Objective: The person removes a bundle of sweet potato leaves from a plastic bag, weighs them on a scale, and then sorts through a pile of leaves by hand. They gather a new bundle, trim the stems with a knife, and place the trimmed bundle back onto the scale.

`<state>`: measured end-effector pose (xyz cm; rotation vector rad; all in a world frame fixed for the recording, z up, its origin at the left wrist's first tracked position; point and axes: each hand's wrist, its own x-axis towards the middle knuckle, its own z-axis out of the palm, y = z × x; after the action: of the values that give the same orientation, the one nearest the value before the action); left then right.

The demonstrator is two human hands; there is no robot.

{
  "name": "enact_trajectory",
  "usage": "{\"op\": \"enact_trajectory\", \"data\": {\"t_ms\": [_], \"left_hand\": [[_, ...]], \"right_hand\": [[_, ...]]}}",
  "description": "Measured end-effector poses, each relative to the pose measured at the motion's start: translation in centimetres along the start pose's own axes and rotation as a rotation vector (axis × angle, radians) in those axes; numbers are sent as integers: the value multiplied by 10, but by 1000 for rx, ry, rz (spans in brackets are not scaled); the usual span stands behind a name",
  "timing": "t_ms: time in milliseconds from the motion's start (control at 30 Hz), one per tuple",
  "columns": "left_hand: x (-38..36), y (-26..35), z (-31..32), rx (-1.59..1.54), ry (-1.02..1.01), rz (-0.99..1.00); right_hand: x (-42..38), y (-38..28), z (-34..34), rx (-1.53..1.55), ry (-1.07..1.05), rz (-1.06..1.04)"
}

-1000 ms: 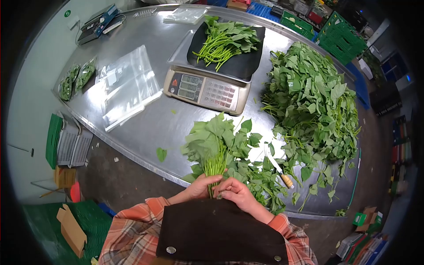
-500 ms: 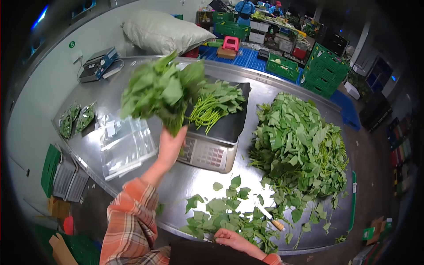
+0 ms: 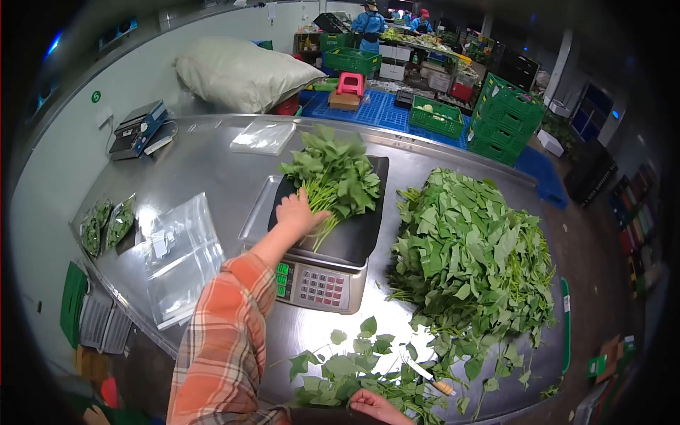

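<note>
A bundle of leafy green stems (image 3: 336,173) lies on the black tray of the scale (image 3: 322,289), leaves toward the back. My left hand (image 3: 299,214) is at the stem ends, its fingers spread over them. Near the table's front edge my right hand (image 3: 372,405) rests with its fingers curled, beside loose leaves (image 3: 347,368); whether it holds anything is too small to tell. A knife with a wooden handle (image 3: 444,388) lies among those leaves. To the right is a large heap of leafy greens (image 3: 471,248).
Clear plastic bags (image 3: 184,258) lie left of the scale, with more bags (image 3: 262,136) behind it. Two packed bags of greens (image 3: 119,221) and another scale (image 3: 139,129) are at the left. Green crates (image 3: 504,120), a white sack (image 3: 241,71) and people in blue (image 3: 368,27) are beyond the table.
The greens in my left hand have moved right, onto the scale's tray, and its fingers have opened. The view has shifted, and bags behind the scale now show.
</note>
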<state>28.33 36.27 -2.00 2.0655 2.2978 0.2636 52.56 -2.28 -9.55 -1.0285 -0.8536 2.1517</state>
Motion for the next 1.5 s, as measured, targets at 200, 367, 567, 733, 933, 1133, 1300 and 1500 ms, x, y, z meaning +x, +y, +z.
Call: {"op": "enact_trajectory", "data": {"t_ms": [200, 367, 567, 733, 933, 1133, 1300, 1500], "left_hand": [[-101, -81, 23, -519, 567, 167], [-274, -137, 127, -283, 382, -167], [-342, -49, 143, -213, 204, -132], [-381, 66, 121, -858, -448, 261], [-360, 20, 64, -839, -171, 901], [-200, -131, 57, -1200, 82, 104], [-71, -164, 29, -1272, 108, 25], [18, -130, 47, -1086, 87, 9]], "right_hand": [[14, 20, -29, -108, -95, 71], [3, 10, -26, 7, 4, 49], [10, -25, -41, -114, 164, -83], [26, -66, -55, -380, 332, -284], [14, -68, -52, -1547, 738, -453], [55, -75, -1, -1410, 724, -469], [136, -161, 32, -1838, 605, -721], [229, -243, -14, -2265, 516, -664]]}}
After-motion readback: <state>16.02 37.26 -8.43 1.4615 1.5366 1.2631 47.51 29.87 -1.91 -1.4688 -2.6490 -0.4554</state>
